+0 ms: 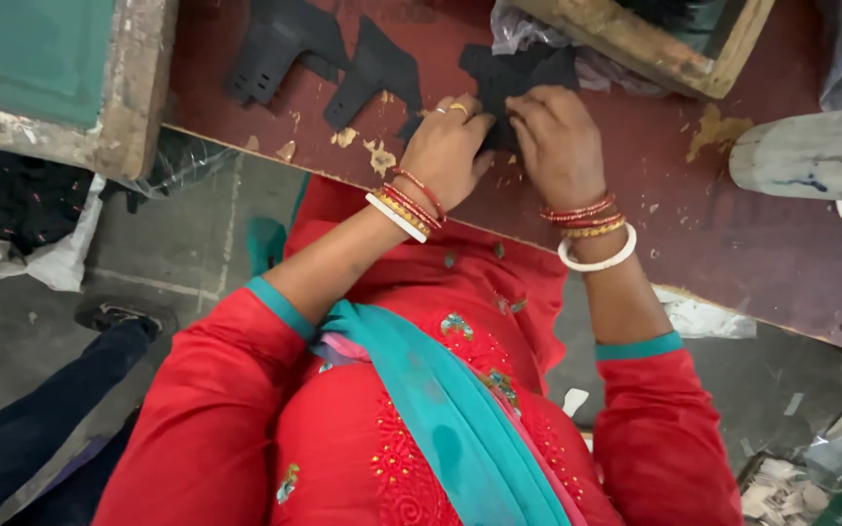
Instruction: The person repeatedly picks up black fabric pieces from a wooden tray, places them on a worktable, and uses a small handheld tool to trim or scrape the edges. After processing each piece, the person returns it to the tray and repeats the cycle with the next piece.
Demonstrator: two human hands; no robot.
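You are pressing both hands down on one black cut piece [511, 86] at the near part of the worn maroon table [733, 234], your left hand [448, 146] flat with fingers together beside it and your right hand [555, 136] curled over it, though whether either is actually pinching it I cannot tell. Two more black cut pieces [324, 60] are lying untouched farther along, so the work seems only partly through. Beyond, a wooden frame [635, 39] is resting on the table, above a grey littered floor [187, 244].
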